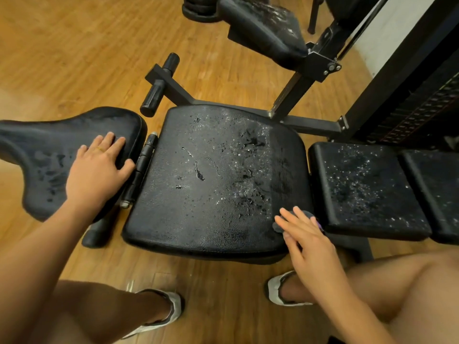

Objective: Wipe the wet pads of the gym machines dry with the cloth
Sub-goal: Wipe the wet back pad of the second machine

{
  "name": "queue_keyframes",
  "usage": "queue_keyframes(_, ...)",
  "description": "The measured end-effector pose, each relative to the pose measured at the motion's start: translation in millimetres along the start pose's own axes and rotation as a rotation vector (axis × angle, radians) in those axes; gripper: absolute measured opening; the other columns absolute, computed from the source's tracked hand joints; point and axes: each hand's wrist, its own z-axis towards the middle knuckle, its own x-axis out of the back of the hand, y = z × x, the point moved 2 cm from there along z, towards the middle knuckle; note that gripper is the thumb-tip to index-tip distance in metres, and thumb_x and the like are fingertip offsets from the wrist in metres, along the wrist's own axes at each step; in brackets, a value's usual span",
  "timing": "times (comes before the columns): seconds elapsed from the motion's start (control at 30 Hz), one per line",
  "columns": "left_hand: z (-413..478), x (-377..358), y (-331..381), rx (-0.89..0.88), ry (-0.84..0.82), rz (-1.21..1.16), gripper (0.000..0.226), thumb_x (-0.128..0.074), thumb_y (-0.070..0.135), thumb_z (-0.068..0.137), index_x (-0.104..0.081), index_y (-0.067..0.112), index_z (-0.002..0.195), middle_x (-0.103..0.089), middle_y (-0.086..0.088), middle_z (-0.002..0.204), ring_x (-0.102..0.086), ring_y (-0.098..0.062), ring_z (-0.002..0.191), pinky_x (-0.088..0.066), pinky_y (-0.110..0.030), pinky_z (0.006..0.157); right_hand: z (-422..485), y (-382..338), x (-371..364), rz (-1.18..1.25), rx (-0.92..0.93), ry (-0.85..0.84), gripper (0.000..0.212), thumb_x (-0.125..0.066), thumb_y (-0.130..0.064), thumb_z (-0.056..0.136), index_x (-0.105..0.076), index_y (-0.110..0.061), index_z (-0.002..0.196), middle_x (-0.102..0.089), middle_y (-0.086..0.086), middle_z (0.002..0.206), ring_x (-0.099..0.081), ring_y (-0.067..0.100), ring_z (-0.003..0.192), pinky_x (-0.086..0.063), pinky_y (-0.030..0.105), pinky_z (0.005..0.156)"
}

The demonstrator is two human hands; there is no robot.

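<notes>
A large black seat pad (211,180) fills the middle of the head view, beaded with water drops, thickest on its right half. My right hand (308,242) presses a small dark cloth (306,216) flat onto the pad's near right corner, fingers spread over it. My left hand (99,167) rests flat and open on a curved black pad (49,155) to the left, which shows wet patches. Two more wet black pads (365,187) (437,184) lie to the right, and another wet pad (263,23) stands raised at the back.
A black steel frame (305,78) and weight stack (417,112) rise at the back right. Black foam rollers (161,83) stick out behind the seat. A hinge (141,170) sits between the left pad and seat. My feet in grey shoes (285,289) stand on the wooden floor (74,58).
</notes>
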Motion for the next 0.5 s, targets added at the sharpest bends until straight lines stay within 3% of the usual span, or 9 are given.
queue_keyframes(0.13, 1, -2, 0, 0.003, 0.008, 0.002, 0.052, -0.054, 0.034, 0.097, -0.047, 0.009, 0.142, -0.043, -0.019, 0.148, -0.038, -0.035, 0.135, -0.033, -0.055, 0.106, 44, 5, -5, -0.073, -0.013, -0.027, 0.036, -0.057, -0.004, 0.094, -0.062, -0.013, 0.128, -0.053, -0.002, 0.14, -0.037, 0.02, 0.139, -0.019, 0.042, 0.117)
queue_keyframes(0.3, 1, -2, -1, 0.006, 0.016, -0.006, 0.052, -0.055, 0.034, 0.097, -0.048, 0.009, 0.142, -0.043, -0.018, 0.149, -0.038, -0.035, 0.137, -0.033, -0.055, 0.107, 143, 10, -11, -0.17, -0.089, -0.046, 0.04, -0.041, -0.011, 0.102, -0.048, -0.013, 0.142, -0.038, 0.001, 0.153, -0.023, 0.025, 0.146, -0.009, 0.042, 0.119)
queue_keyframes(0.5, 0, -1, 0, 0.018, 0.015, -0.025, 0.061, -0.041, 0.045, 0.093, -0.048, 0.011, 0.143, -0.044, -0.017, 0.15, -0.038, -0.033, 0.138, -0.032, -0.053, 0.109, 228, 9, -13, -0.203, -0.1, -0.025, 0.041, -0.037, -0.01, 0.103, -0.046, -0.012, 0.143, -0.036, 0.006, 0.154, -0.021, 0.029, 0.146, -0.009, 0.046, 0.119)
